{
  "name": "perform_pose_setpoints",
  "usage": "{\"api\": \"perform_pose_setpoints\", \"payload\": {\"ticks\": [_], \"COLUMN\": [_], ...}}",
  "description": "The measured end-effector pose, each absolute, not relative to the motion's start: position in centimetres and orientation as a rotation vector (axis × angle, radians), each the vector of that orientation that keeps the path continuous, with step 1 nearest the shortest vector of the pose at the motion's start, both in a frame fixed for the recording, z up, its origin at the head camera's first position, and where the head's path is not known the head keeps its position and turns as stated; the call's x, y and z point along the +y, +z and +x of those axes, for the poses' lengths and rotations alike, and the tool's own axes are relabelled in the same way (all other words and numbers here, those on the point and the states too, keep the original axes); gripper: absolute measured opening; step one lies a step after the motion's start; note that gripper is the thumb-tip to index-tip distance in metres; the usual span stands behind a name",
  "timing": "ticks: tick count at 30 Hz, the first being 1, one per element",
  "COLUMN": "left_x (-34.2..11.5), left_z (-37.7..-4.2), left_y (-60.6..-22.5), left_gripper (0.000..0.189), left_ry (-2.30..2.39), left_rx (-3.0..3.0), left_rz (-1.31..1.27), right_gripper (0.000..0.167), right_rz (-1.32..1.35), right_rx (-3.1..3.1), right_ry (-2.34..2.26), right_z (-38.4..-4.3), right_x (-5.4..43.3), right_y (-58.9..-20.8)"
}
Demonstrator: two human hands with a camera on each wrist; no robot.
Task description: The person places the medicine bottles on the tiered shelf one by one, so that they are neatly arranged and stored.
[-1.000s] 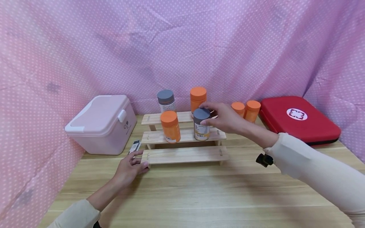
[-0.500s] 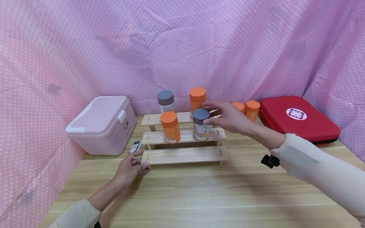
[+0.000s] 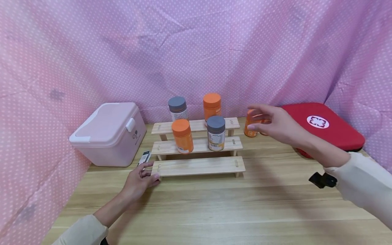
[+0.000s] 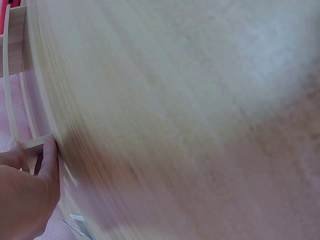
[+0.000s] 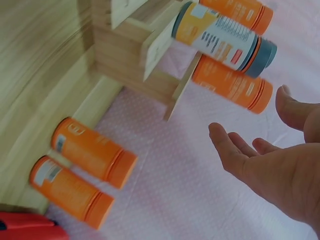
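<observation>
At the left end of the three-tier wooden shelf rack [image 3: 199, 166], my left hand [image 3: 136, 183] grips the lowest step, its thumb and fingers pinching the corner in the left wrist view. My right hand [image 3: 280, 126] is in the air right of the rack, fingers apart and holding nothing. It partly hides two orange bottles [image 3: 250, 131] on the table. On the middle step stand an orange bottle [image 3: 183, 137] and a grey-lidded bottle [image 3: 216, 134] with a white and yellow label. Another grey-lidded bottle [image 3: 178, 108] and an orange bottle [image 3: 212, 105] stand on the top step.
A pink lidded box [image 3: 110, 132] sits left of the rack, with a small flat item [image 3: 145, 157] lying between them. To the right lies a red first-aid case [image 3: 333, 131]. A dotted pink cloth [image 3: 196, 51] hangs behind the wooden table [image 3: 202, 211].
My right hand has let go of the grey-lidded bottle on the middle step and moved right, towards the two orange bottles on the table. The left hand keeps its place.
</observation>
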State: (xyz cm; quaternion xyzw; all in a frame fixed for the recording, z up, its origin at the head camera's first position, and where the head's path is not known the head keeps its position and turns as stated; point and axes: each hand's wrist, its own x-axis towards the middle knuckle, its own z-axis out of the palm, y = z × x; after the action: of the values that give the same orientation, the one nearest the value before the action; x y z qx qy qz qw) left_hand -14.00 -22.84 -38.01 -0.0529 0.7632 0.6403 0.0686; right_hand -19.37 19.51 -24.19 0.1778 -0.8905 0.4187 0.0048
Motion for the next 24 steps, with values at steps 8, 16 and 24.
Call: {"api": "perform_pose_setpoints", "payload": {"ticks": [8, 16, 24], "left_x": [-22.9, -22.8, -22.8], "left_z": [-13.9, -14.1, -14.0], "left_y": [-38.1, -38.1, -38.0], "left_gripper": [0.058, 0.057, 0.057], "left_ry": [1.939, 1.926, 1.922], "left_rx": [2.291, 2.302, 2.304], "left_rz": [-0.169, -0.184, -0.179], "right_gripper": [0.062, 0.067, 0.076], "right_rz": [0.475, 0.38, 0.331], "right_rx": [-2.813, -2.773, -2.849], "right_ry": [1.249, 1.033, 1.065], "right_z": [-19.9, -22.7, -26.0], "right_x": [21.9, 25.2, 27.9], "right_y": [-25.0, -24.9, -26.4]}}
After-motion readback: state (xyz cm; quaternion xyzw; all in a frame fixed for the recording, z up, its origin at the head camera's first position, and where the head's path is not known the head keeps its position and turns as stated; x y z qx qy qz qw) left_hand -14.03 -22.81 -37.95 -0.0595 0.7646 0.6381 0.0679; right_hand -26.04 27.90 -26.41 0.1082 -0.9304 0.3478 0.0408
